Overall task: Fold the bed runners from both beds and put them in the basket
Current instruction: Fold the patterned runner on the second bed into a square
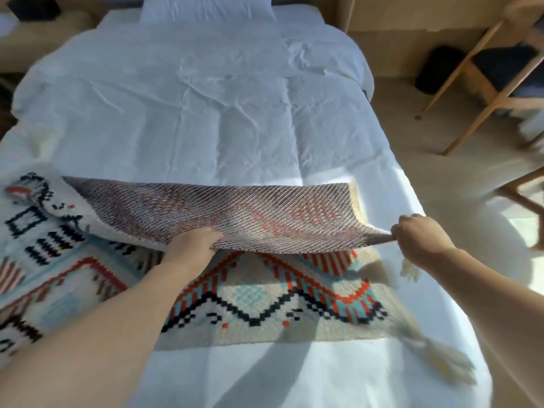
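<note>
A woven bed runner (pixel 265 301) with red, black and turquoise patterns and cream tassels lies across the foot of a white bed (pixel 206 113). Its far long edge is lifted and turned over towards me, so the greyish underside (pixel 223 213) faces up. My left hand (pixel 194 245) grips that raised edge near the middle. My right hand (pixel 418 237) pinches the same edge at its right corner. The runner's left part lies flat and runs out of view. No basket is in view.
A white pillow (pixel 206 8) lies at the head of the bed. A wooden chair (pixel 500 75) stands on the beige floor to the right, with a dark bin (pixel 438 69) beside the wall. A nightstand (pixel 35 33) sits at the far left.
</note>
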`<state>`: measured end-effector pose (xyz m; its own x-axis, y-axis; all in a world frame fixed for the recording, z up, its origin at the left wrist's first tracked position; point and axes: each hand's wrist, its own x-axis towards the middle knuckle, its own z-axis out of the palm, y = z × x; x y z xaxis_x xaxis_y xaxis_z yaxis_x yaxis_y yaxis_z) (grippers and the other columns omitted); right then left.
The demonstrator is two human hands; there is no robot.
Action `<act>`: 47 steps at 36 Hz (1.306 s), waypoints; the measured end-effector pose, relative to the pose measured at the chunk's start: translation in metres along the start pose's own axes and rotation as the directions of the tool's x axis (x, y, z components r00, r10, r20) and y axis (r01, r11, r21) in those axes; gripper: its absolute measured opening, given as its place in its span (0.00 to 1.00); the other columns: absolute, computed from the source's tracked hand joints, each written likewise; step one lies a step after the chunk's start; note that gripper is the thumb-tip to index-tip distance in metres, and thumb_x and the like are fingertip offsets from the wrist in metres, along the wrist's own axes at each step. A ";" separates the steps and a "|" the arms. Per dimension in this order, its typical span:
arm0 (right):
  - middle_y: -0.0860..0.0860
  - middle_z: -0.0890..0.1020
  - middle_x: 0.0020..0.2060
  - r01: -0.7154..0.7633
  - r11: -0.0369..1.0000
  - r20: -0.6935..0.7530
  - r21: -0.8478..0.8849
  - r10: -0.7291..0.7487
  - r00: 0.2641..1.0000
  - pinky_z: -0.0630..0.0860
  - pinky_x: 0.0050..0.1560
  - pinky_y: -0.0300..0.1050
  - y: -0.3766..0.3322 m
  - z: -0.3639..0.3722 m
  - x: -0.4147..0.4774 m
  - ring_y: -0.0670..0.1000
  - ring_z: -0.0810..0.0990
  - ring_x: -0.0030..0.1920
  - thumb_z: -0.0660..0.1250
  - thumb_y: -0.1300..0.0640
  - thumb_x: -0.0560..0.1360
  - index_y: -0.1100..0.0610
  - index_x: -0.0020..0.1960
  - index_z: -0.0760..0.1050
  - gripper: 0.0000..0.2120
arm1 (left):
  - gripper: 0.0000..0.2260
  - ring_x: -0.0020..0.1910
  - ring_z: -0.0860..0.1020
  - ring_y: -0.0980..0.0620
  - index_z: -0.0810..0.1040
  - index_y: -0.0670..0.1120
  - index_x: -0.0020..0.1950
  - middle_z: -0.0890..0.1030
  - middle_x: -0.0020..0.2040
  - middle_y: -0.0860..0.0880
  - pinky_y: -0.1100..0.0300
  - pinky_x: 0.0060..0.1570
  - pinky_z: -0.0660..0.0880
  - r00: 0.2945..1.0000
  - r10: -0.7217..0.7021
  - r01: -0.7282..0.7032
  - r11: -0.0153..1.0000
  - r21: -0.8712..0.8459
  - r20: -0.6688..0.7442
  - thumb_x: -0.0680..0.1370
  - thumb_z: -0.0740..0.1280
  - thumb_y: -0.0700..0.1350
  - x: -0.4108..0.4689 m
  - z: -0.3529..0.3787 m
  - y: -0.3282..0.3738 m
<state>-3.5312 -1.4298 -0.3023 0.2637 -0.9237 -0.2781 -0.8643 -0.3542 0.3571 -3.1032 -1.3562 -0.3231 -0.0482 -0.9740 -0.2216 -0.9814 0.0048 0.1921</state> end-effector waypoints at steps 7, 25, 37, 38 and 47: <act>0.58 0.72 0.45 -0.010 0.946 0.029 0.323 0.001 1.000 0.70 0.37 0.48 -0.002 0.036 -0.032 0.60 0.76 0.39 0.56 0.66 0.74 0.62 0.46 0.73 0.08 | 0.15 0.51 0.76 0.49 0.76 0.52 0.64 0.77 0.53 0.52 0.55 0.45 0.71 1.000 -0.018 0.018 1.000 0.022 0.019 0.78 0.65 0.43 -0.035 0.021 0.019; 0.54 0.72 0.39 0.043 0.907 0.058 0.418 -0.074 0.996 0.67 0.37 0.46 0.002 0.116 -0.097 0.60 0.77 0.42 0.54 0.54 0.75 0.59 0.42 0.72 0.11 | 0.12 0.49 0.80 0.45 0.81 0.52 0.55 0.78 0.50 0.50 0.51 0.44 0.76 0.996 -0.044 0.037 0.995 0.088 0.079 0.73 0.72 0.44 -0.096 0.085 0.047; 0.52 0.71 0.34 -0.080 0.813 0.141 0.576 -0.003 0.990 0.64 0.39 0.48 -0.016 0.154 -0.117 0.58 0.71 0.39 0.57 0.48 0.78 0.56 0.37 0.64 0.15 | 0.17 0.51 0.78 0.45 0.78 0.53 0.64 0.77 0.53 0.49 0.52 0.46 0.75 0.989 -0.094 0.087 0.994 0.066 0.114 0.75 0.66 0.41 -0.122 0.118 0.047; 0.52 0.72 0.35 -0.090 0.805 0.151 0.586 0.000 0.989 0.64 0.39 0.49 -0.015 0.151 -0.118 0.58 0.71 0.39 0.59 0.50 0.79 0.55 0.37 0.64 0.15 | 0.17 0.48 0.79 0.45 0.79 0.52 0.62 0.78 0.50 0.49 0.52 0.44 0.75 0.993 -0.080 0.076 0.996 0.048 0.088 0.74 0.67 0.40 -0.124 0.119 0.045; 0.55 0.78 0.40 0.193 0.947 0.077 0.257 -0.220 0.973 0.73 0.36 0.46 -0.011 0.146 -0.122 0.58 0.77 0.40 0.62 0.57 0.73 0.57 0.47 0.81 0.10 | 0.16 0.46 0.79 0.45 0.81 0.50 0.58 0.78 0.46 0.50 0.53 0.42 0.73 0.998 -0.047 0.044 0.996 0.084 0.029 0.71 0.71 0.44 -0.131 0.122 0.041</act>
<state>-3.6162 -1.2921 -0.4024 0.4133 -0.8092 -0.4177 -0.8774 -0.4765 0.0550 -3.1601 -1.2012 -0.4024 -0.0076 -0.9661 -0.2581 -0.9946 -0.0194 0.1016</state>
